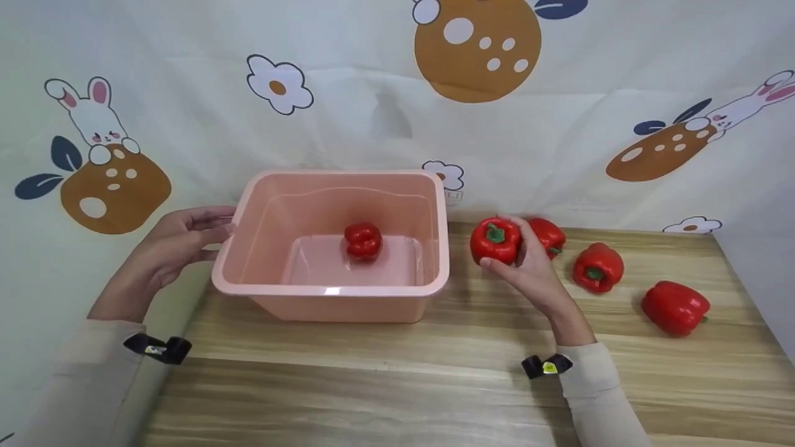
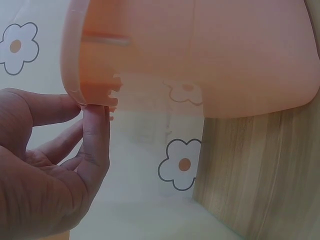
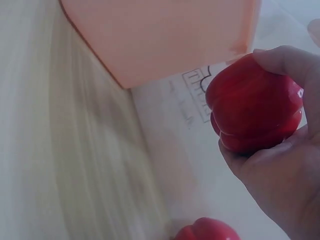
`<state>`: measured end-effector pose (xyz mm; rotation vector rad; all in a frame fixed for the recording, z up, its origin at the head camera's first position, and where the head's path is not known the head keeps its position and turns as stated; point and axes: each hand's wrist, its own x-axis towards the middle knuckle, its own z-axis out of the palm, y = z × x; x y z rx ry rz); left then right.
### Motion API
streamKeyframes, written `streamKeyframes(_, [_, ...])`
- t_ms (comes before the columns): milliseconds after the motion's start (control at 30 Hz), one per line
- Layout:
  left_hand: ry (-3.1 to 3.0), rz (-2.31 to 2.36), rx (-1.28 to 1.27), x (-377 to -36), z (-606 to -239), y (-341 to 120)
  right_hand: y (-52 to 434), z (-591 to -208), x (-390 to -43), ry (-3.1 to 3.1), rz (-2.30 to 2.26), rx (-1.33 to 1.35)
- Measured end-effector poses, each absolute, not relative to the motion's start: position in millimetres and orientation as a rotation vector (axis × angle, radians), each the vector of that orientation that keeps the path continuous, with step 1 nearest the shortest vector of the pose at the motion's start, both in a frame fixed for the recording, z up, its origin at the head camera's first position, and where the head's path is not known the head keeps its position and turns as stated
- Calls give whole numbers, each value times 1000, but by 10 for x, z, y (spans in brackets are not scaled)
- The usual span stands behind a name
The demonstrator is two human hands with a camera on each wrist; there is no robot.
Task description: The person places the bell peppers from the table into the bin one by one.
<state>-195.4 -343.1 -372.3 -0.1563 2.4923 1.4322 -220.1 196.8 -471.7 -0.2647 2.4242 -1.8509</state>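
My right hand [image 1: 529,268] grips a red bell pepper [image 1: 494,241], its green stem facing up, just right of the pink plastic basin [image 1: 332,290]. In the right wrist view this pepper [image 3: 255,105] sits between thumb and fingers, above the table. My left hand [image 1: 180,243] is at the basin's left rim. The left wrist view has the thumb and fingers [image 2: 96,135] pinching that rim from its edge and underside. Inside the basin, another red bell pepper [image 1: 363,241] lies on the floor toward the back.
Right of my right hand lie more red bell peppers: one partly behind the hand [image 1: 548,236], one with its stem toward me [image 1: 597,268], one on its side [image 1: 675,308]. The wooden table [image 1: 385,385] meets a patterned wall covering [image 1: 348,124] at the back.
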Motion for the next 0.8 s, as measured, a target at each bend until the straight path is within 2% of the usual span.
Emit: streamKeyframes(800, [2444, 1480, -140, -1968, -3707, -3451, 1785, -4141, -2016, 2515, -1932, -412])
